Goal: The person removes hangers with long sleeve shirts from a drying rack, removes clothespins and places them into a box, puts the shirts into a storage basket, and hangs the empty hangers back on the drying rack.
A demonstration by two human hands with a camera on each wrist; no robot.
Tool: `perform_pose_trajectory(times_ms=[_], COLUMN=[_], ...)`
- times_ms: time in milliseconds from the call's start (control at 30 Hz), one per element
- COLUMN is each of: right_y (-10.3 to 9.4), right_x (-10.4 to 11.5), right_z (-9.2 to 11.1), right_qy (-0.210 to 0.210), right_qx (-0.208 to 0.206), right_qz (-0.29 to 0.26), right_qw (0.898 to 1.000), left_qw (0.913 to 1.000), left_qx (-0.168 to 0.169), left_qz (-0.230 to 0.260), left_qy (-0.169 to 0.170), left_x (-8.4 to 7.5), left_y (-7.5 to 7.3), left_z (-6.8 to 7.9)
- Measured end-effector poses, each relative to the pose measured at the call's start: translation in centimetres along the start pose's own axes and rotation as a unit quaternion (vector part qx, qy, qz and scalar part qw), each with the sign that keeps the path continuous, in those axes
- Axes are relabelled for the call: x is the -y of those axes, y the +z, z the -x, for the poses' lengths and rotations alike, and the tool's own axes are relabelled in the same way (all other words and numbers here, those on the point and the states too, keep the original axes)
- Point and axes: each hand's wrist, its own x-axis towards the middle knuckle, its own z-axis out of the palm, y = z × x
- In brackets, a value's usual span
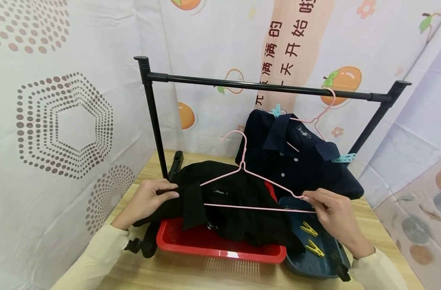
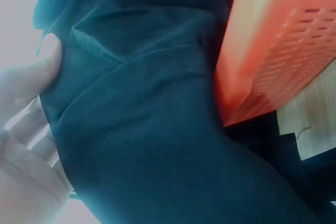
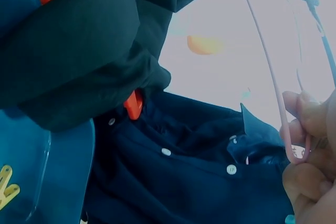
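Note:
My left hand (image 1: 153, 201) pinches a black collared shirt (image 1: 242, 225) near its shoulder, thumb on the cloth. The left end of a pink hanger (image 1: 258, 208) disappears under the shirt's collar, while its hook points up. At the hanger's bare right corner, my right hand (image 1: 334, 213) grips the wire between thumb and fingers. In the right wrist view the hanger's rounded corner (image 3: 297, 157) shows between the fingers. The shirt drapes over a red basket (image 1: 220, 251), its lower part spilling over the rim toward the right.
Behind, a black rack (image 1: 242, 85) carries a navy shirt (image 1: 296, 161) on another pink hanger (image 1: 316, 120), with light blue clips (image 1: 345, 158) at its shoulders. A dark blue tray (image 1: 315, 268) beside the basket holds two yellow clothespins (image 1: 315, 248). Patterned curtains (image 1: 213, 40) surround the wooden table (image 1: 133, 274).

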Motion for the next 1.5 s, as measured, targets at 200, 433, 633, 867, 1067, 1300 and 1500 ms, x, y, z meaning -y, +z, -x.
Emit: perform_pose_trajectory(times_ms=[200,433,633,867,1067,1300,1500], right_y=[-0.7,-1.4,-1.9,-2.6,-3.0,-3.1,-2.8], right_x=[-0.2,-0.8,-1.3,-2.0,-2.2,-1.9,-1.4], right_z=[0.4,1.2,2.0,2.6,2.9,2.9,2.5], right_qy=[0.009,0.016,0.020,0.029,0.043,0.069,0.078], right_qx=[0.006,0.008,0.010,0.007,0.009,0.000,-0.005], right_qz=[0.018,0.031,0.041,0.059,0.073,0.066,0.055], right_qw=[1.000,0.999,0.999,0.998,0.996,0.995,0.995], left_qw=[0.9997,0.9996,0.9978,0.9953,0.9911,0.9817,0.9782], left_qx=[-0.004,0.006,0.040,0.077,0.114,0.184,0.205], left_qz=[-0.019,-0.021,-0.027,-0.036,-0.039,-0.025,-0.028], left_qy=[-0.012,-0.019,-0.046,-0.047,-0.058,-0.041,-0.017], left_x=[0.5,0.8,1.1,1.4,1.6,1.2,1.3], left_y=[0.1,0.3,0.6,0.9,1.2,1.6,1.8], left_z=[0.0,-0.1,0.2,0.2,0.5,0.6,0.7])
